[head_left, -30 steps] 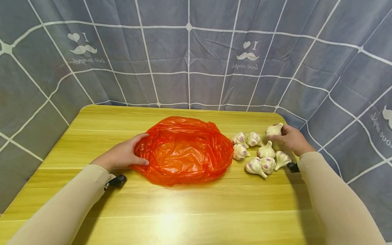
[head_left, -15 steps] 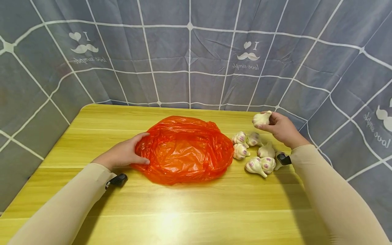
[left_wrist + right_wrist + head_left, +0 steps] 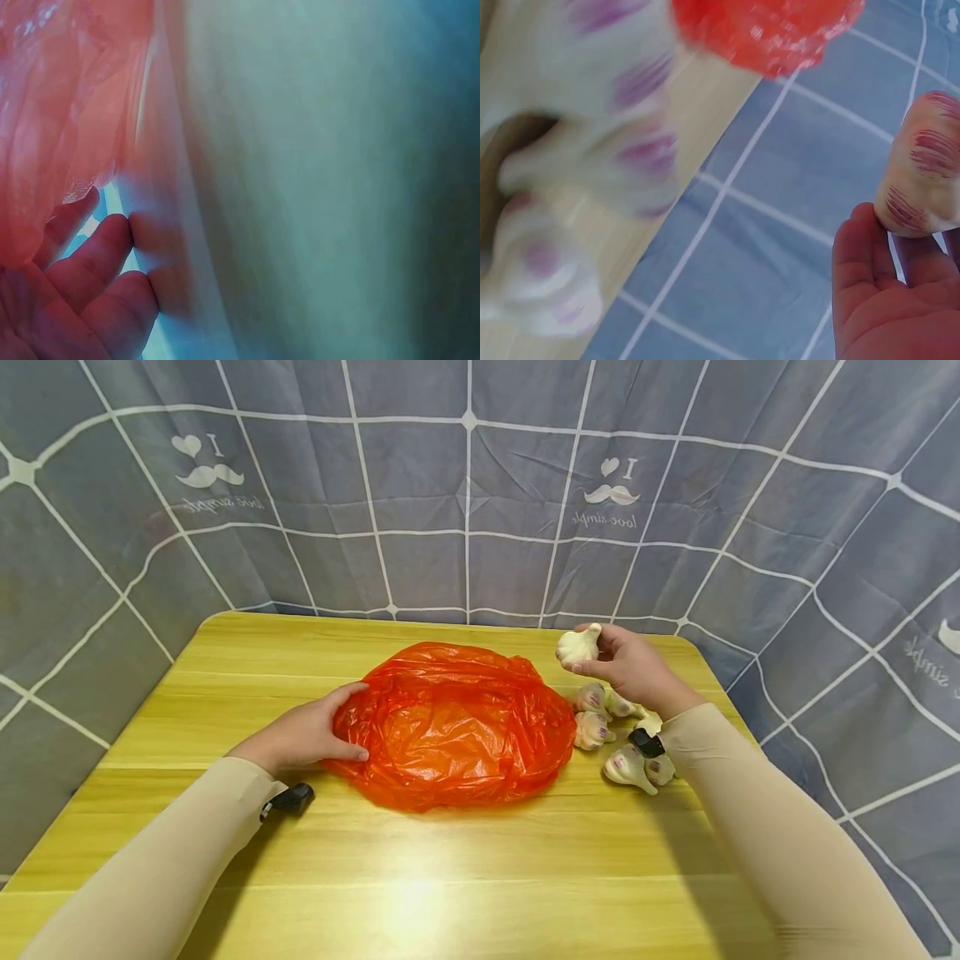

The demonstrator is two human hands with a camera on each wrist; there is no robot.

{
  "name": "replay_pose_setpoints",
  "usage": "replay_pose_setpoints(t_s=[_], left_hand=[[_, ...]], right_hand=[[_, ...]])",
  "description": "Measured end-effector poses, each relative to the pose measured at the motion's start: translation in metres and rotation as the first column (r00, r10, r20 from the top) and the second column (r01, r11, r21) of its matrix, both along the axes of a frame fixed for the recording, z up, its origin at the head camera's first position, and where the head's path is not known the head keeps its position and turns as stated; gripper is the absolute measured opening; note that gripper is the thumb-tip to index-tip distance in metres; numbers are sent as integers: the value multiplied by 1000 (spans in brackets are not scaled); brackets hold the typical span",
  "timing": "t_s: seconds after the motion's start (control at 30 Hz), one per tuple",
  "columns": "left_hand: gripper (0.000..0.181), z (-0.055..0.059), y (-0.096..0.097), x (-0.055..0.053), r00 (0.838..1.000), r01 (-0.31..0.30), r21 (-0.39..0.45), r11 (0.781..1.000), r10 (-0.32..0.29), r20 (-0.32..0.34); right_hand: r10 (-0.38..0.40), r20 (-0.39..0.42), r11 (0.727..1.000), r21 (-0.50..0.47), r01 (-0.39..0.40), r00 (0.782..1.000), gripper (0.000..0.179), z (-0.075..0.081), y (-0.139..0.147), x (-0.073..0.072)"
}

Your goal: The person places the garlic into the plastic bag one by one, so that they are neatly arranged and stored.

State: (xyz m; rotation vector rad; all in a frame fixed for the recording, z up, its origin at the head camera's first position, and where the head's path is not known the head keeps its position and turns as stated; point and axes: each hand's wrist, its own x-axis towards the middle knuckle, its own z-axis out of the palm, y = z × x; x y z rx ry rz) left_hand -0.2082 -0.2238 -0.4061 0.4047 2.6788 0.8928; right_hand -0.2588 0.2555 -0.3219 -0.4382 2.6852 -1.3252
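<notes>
My left hand (image 3: 303, 732) rests against the left side of a red plastic bag (image 3: 450, 743), thumb and fingers spread apart. Its fingers (image 3: 94, 255) look fairly straight beside the crinkled film in the left wrist view. Raised behind the bag's right end, my right hand (image 3: 626, 664) holds a garlic bulb (image 3: 578, 647) by its side, stem pointing up and right. That purple-streaked bulb (image 3: 930, 165) also shows at the right of the right wrist view. Several more garlic bulbs (image 3: 628, 768) lie right of the bag, some partly hidden by my right wrist.
Everything lies on a wood-grain table (image 3: 360, 877). A grey curtain (image 3: 420, 485) with white lines hangs behind it and along both sides. Each wrist wears a black camera strap, such as the left strap (image 3: 288, 799).
My right hand has lifted the garlic bulb from the pile's far right and carried it left toward the bag. The left hand and bag have stayed nearly still.
</notes>
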Motion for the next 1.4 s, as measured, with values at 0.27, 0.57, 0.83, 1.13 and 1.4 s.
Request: replay_pose_setpoints(t_s=[0.27, 0.57, 0.83, 1.13, 1.4], left_hand=[[113, 1, -1, 1, 1000, 2, 1, 1000, -2, -4], [113, 0, -4, 2, 1000, 15, -7, 1000, -16, -19], [113, 0, -7, 2, 1000, 20, -2, 1000, -20, -15], [113, 1, -8, 3, 1000, 24, -5, 1000, -24, -8], [111, 2, -7, 3, 1000, 17, -16, 1000, -17, -6]], right_hand=[[40, 19, 998, -45, -39, 999, 54, -3, -34, 2], [81, 21, 994, -77, -79, 996, 54, -8, -71, 7], [114, -11, 993, -5, -114, 993, 55, -14, -101, 12], [177, -9, 984, -4, -177, 984, 53, -20, -130, 17], [219, -13, 976, 24, -218, 976, 50, -25, -150, 20]])
